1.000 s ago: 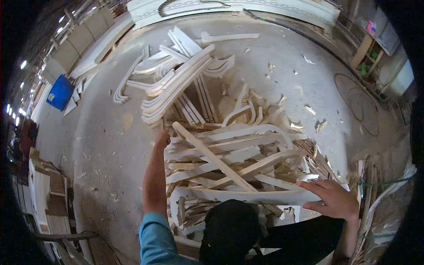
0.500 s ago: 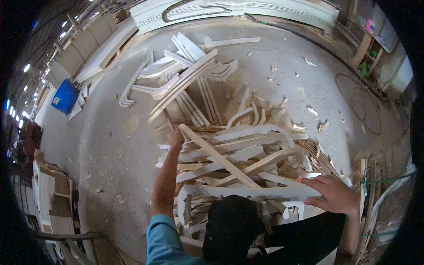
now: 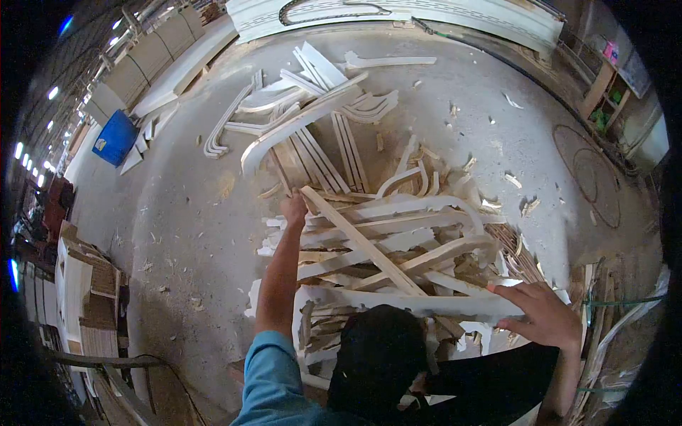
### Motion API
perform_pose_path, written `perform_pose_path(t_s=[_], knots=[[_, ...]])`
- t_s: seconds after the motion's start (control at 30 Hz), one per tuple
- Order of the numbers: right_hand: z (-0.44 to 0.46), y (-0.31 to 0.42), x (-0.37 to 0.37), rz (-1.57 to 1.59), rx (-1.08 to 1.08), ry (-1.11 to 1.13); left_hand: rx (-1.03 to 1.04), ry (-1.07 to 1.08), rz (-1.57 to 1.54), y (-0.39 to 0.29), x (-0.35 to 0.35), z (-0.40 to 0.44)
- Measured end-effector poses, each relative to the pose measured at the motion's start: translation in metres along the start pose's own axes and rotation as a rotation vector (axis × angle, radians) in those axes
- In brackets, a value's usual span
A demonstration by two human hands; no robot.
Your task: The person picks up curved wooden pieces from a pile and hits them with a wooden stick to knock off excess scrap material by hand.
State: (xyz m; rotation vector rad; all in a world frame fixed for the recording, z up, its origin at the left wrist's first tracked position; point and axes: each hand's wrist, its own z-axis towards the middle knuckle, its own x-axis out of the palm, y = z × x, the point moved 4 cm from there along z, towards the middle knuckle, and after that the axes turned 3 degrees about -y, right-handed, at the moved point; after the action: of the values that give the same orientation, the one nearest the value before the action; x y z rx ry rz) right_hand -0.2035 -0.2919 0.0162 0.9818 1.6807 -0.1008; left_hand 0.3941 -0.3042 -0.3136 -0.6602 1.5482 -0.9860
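Note:
At the near left end of the scrap pile, my left hand (image 3: 293, 208) is closed around a thin brown stick (image 3: 280, 170) that slants up and away. The stick's far end meets a curved pale wooden piece (image 3: 273, 138), which lies over a crossed heap of similar pieces (image 3: 312, 153). My right hand (image 3: 543, 312) has its fingers spread and thumb apart, by the right end of a long white-faced piece (image 3: 405, 304). A straight wooden bar (image 3: 362, 241) lies diagonally across the pile, its upper end close to my left hand.
A blue basket (image 3: 116, 138) stands at the far left. Stacked boards (image 3: 89, 298) are at the near left. A dark hose (image 3: 497, 60) runs along the far right floor. Wood chips are scattered about. A black rounded shape (image 3: 383, 355) hides part of the pile.
The stacked curved pieces by my left hand look fewer, and one now shows its broad pale face. My left hand has shifted right in view with the stick. My right hand stays beside the long piece.

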Motion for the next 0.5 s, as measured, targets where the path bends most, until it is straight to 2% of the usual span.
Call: perform_pose_path(t_s=[0.13,0.23,0.33,0.37,0.4,0.43,0.47,0.5], knots=[[0.000,-0.002,-0.001,-0.020,-0.012,0.010,-0.069,-0.011,-0.021,-0.008,0.000,-0.007],[0.002,-0.004,0.000,-0.024,-0.046,-0.013,-0.134,0.029,-0.151,0.014,0.016,-0.005],[0.004,-0.004,-0.001,0.037,0.019,0.031,-0.207,0.082,-0.302,0.009,0.027,-0.024],[0.004,-0.005,0.000,0.021,-0.026,-0.013,-0.194,0.040,-0.236,0.026,0.046,-0.012],[0.004,-0.004,0.001,0.007,-0.072,-0.052,-0.183,-0.003,-0.168,0.006,0.037,-0.024],[0.005,-0.002,0.001,0.007,-0.075,-0.048,-0.056,-0.091,0.048,-0.016,0.026,-0.043],[0.006,-0.001,0.000,-0.014,-0.054,-0.036,-0.059,-0.093,0.050,-0.018,0.031,-0.047],[0.006,0.000,-0.001,-0.036,-0.032,-0.025,-0.099,-0.044,-0.196,-0.018,0.040,-0.049]])
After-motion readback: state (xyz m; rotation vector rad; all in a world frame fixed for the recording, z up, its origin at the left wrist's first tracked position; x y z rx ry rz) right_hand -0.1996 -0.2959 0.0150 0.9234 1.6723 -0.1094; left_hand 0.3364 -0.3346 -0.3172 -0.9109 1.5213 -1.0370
